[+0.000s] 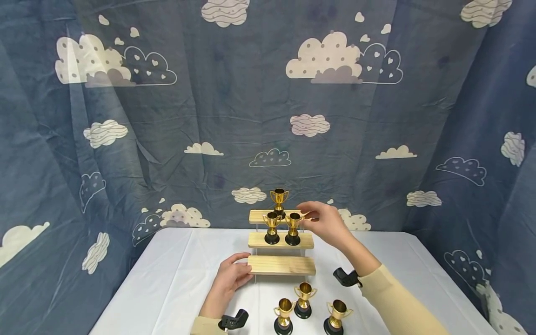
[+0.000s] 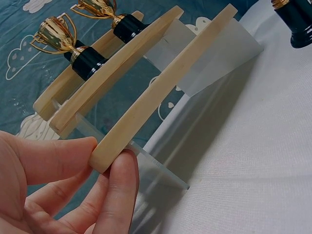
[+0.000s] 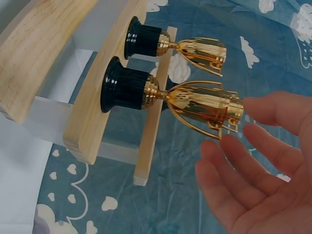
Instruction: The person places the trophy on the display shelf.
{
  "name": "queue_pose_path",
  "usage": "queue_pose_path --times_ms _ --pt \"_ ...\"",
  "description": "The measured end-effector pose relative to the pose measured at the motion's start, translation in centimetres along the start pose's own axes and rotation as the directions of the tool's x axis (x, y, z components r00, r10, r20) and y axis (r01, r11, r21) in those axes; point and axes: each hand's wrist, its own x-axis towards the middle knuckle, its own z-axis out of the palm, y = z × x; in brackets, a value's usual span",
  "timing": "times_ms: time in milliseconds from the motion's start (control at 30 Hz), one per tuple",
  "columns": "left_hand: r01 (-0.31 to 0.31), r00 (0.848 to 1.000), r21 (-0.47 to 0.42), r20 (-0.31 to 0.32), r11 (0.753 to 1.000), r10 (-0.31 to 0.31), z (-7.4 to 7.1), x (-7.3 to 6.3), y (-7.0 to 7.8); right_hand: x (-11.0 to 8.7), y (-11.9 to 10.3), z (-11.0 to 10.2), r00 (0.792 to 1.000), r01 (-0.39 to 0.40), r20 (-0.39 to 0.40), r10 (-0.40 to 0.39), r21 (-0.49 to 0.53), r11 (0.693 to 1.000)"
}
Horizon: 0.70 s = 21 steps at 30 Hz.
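Blue cloud-print curtains (image 1: pixel 234 111) behind and beside, white-clothed table (image 1: pixel 180 265), three-step wooden rack (image 1: pixel 282 265) atop it, left hand (image 1: pixel 228 279) pinching its bottom step, right hand (image 1: pixel 325 223) loose-fingered beside the right-hand gold trophy (image 1: pixel 293 220) on the middle step, three more trophies (image 1: pixel 304 293) standing in front.

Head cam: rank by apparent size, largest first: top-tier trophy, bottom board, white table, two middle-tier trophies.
1. White table
2. Bottom board
3. Left middle trophy and right middle trophy: look alike, not ranked apart

Top trophy: smaller than the board; farther back and partly hidden, so unranked against the pair.
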Motion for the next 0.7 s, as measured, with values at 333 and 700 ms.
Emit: queue_pose_path --times_ms 333,700 --pt "0.002 1.0 -0.004 0.004 1.0 -0.002 -0.2 -0.2 0.2 -1.1 -0.5 -0.8 0.999 0.004 -0.036 -0.004 0.016 1.0" --pt "0.0 1.0 0.009 0.014 1.0 0.0 -0.1 -0.3 0.2 -2.6 -1.0 -1.3 0.999 0.009 -0.039 -0.008 0.023 1.0"
